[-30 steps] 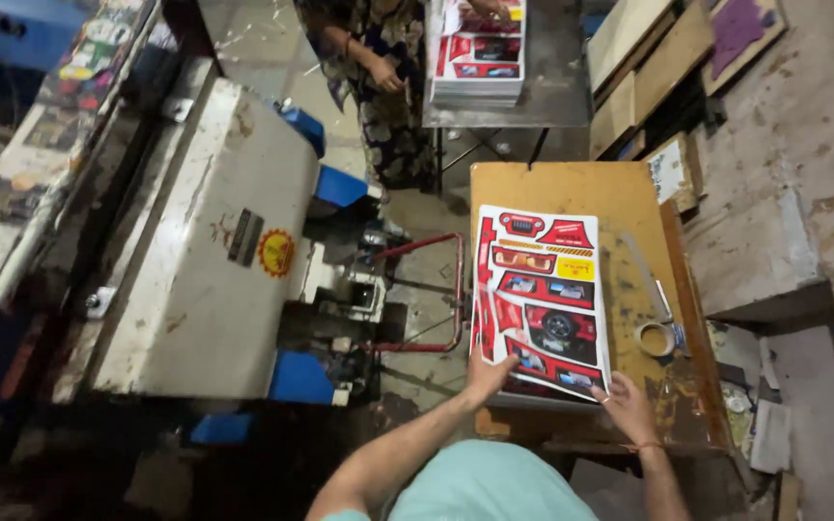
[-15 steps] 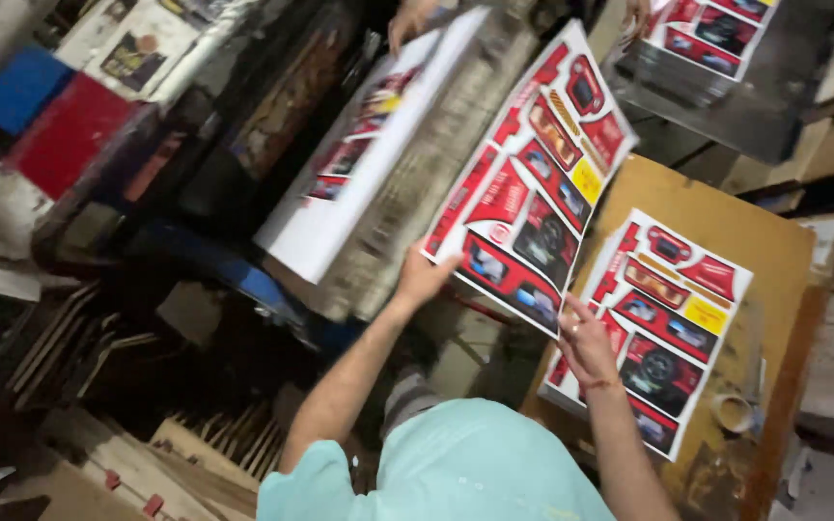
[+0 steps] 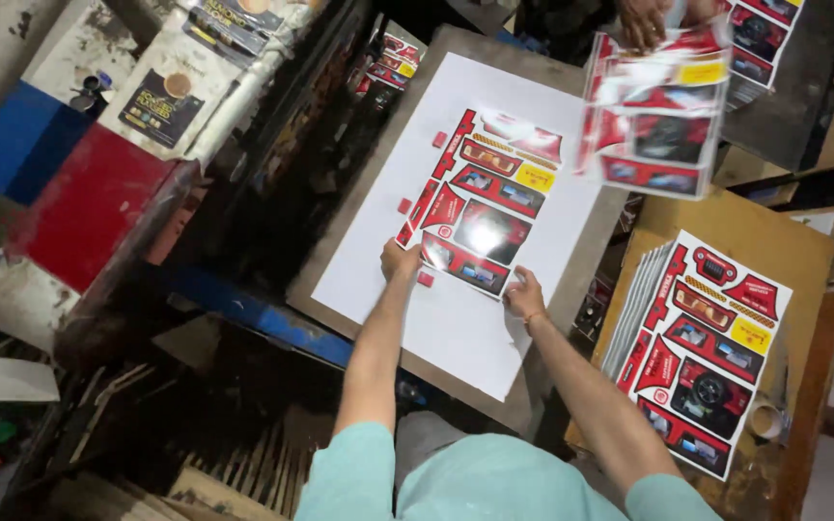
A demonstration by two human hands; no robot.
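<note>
Sleeves of pale teal fill the near edge of the view; both your bare forearms reach away from them toward the board.

Near right: stack of printed red sheets (image 3: 697, 352) lies on a brown cardboard-topped table (image 3: 774, 232), edges fanned on its left side, so single sheets can be peeled off the top. A tape roll (image 3: 767, 420) sits just beside the stack's near right corner.

Middle: your left hand (image 3: 401, 260) rests flat on the near left corner of the printed red sheet (image 3: 483, 212), fingers spread and pressing down, not curled around anything. Your right hand (image 3: 525, 294) does the same at the near right corner, fingertips on the sheet's edge, palm open. Neither hand pinches or lifts; both pin the sheet flat. The sheet lies on the white backing sheet (image 3: 456, 328), which covers the grey-brown board (image 3: 340, 256). It sits toward the far half of the white area, tilted with the board. Small red blocks (image 3: 426, 279) touch its left and near edges; judgement: these act as register stops, which explains the pushing at the corners.

Far right: another person's hand (image 3: 641, 19) holds a similar printed sheet (image 3: 653, 121) in the air, blurred, above a second stack (image 3: 764, 39).

Far left: red and blue machine body (image 3: 79, 207), worn and stained.
</note>
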